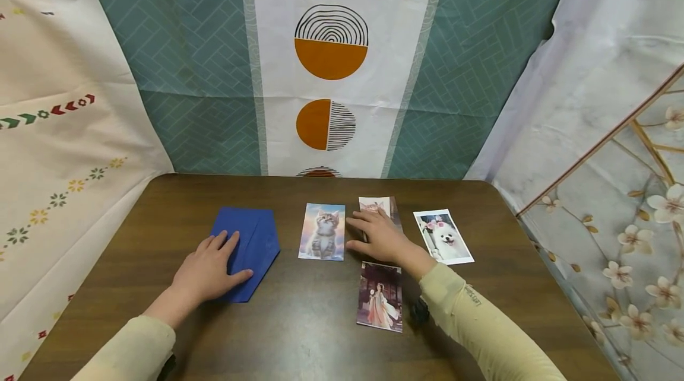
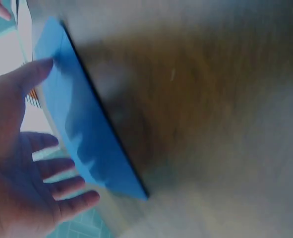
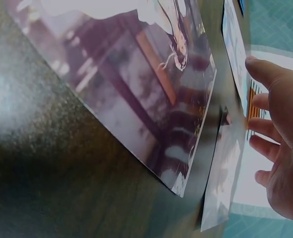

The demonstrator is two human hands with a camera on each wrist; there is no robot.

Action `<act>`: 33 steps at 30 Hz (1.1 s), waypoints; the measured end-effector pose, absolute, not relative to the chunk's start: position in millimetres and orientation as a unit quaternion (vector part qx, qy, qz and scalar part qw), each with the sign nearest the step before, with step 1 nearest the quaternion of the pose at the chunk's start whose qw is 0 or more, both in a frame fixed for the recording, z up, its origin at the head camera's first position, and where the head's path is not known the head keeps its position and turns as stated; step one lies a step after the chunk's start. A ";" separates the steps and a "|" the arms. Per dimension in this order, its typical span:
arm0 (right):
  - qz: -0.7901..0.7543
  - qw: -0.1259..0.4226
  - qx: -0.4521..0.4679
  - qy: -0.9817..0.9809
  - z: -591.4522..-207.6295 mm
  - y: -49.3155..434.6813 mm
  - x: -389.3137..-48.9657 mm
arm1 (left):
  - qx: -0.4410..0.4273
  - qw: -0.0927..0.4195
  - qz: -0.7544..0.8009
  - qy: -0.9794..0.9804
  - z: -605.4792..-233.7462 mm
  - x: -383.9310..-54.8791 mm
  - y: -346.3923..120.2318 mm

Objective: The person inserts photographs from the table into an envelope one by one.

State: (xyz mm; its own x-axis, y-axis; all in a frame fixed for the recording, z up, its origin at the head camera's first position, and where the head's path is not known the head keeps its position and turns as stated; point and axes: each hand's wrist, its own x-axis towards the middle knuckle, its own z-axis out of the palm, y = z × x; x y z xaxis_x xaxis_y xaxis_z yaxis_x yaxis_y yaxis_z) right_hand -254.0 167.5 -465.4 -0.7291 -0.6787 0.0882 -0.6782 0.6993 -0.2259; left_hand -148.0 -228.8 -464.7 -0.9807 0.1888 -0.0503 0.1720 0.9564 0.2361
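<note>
My left hand (image 1: 205,271) rests with spread, straight fingers over a blue envelope (image 1: 259,250) on the left of the table. In the left wrist view the thumb and fingers lie along the envelope (image 2: 77,116). My right hand (image 1: 386,237) reaches over a cat picture card (image 1: 372,202), covering most of it, its fingers relaxed. A darker card edge (image 1: 395,215) shows beside that cat card. Left of this hand lies a kitten card (image 1: 323,232); on its right, a white dog card (image 1: 445,237). Nearer me is a card with a robed figure (image 1: 380,298).
All of these lie on a dark brown wooden table (image 1: 310,321). A teal and white patterned cloth (image 1: 331,87) hangs behind its far edge. Light floral cloths flank it, one on the left (image 1: 64,132) and one on the right (image 1: 588,161).
</note>
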 end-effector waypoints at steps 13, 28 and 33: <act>-0.118 -0.018 -0.370 0.921 -466.4 173.2 -255.3 | 0.028 -0.009 0.118 0.993 -480.7 -132.8 -218.4; -0.126 -0.016 -0.369 0.921 -469.2 175.7 -255.7 | 0.026 -0.033 0.117 0.992 -481.0 -127.7 -221.8; -0.122 -0.011 -0.365 0.923 -469.4 174.8 -256.0 | 0.017 -0.031 0.116 0.993 -480.7 -126.4 -222.9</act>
State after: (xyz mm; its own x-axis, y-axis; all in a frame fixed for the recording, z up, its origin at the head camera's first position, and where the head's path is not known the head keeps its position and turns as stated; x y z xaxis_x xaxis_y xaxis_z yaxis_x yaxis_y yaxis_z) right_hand -256.0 174.8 -469.4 -0.7340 -0.6702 0.1096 -0.6757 0.7046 -0.2165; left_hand -126.4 -222.9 -480.7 -0.9975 0.0261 0.0654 0.0404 0.9726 0.2287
